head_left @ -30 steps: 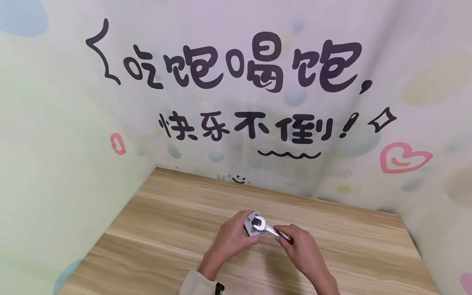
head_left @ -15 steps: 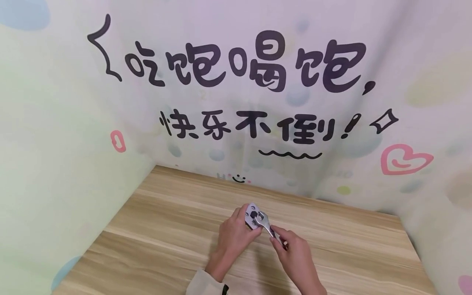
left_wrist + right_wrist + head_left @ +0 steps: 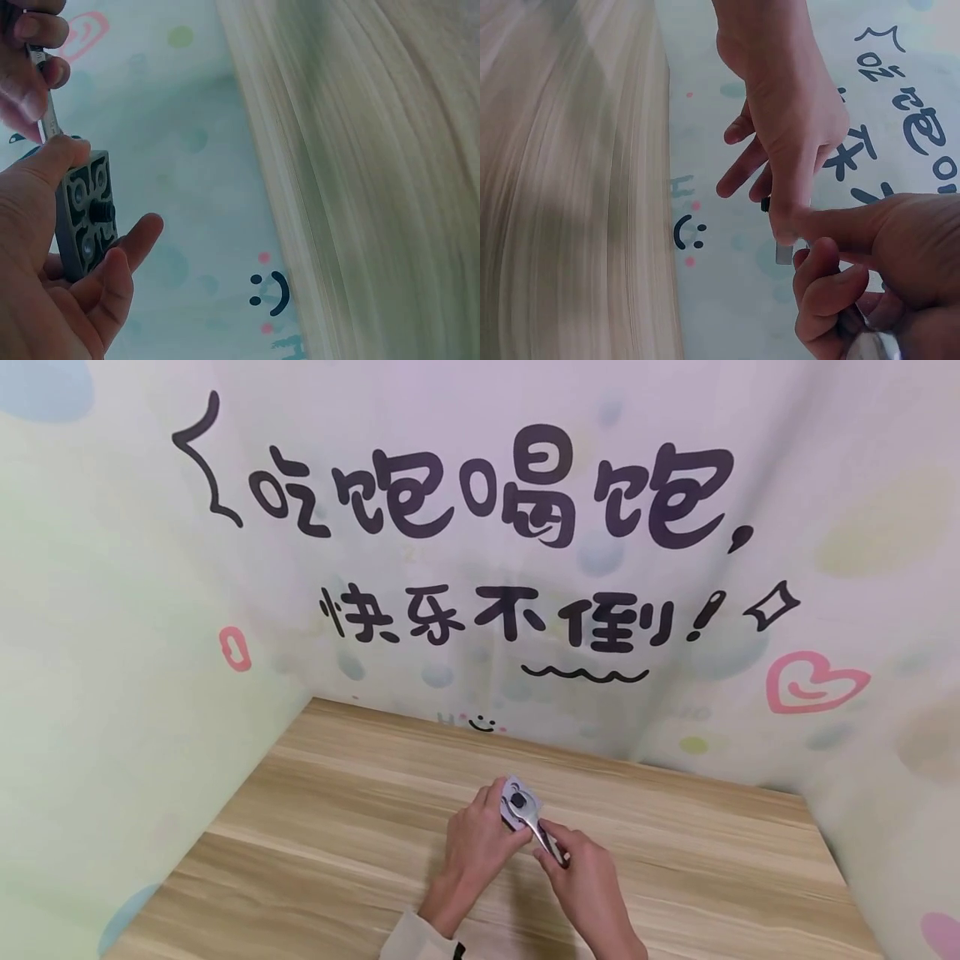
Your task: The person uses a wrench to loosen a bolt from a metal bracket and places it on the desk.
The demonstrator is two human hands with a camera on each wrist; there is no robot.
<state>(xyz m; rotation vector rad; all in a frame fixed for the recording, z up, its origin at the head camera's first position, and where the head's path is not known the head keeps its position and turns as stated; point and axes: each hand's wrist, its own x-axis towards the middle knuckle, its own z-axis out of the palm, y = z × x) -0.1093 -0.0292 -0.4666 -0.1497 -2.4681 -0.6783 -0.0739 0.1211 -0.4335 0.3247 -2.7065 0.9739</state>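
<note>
My left hand holds a grey square plate by its edges, raised over the table, thumb on one side and fingers behind. A dark hex bolt head sits at the middle of its face. In the left wrist view the bolt's dark end sticks out of the recessed back. With my right hand I grip a silver wrench by its handle, its jaw around the bolt head. The right wrist view shows the handle end poking out of my right hand, while my left hand mostly hides the plate.
Beneath both hands spreads a wood-grain table. A printed cloth backdrop with black lettering rises behind it, and a pale side panel closes off the left.
The wrench came off the bolt head half a second ago and now sits around it again, its handle pointing more toward me. My left hand has tilted the plate more upright.
</note>
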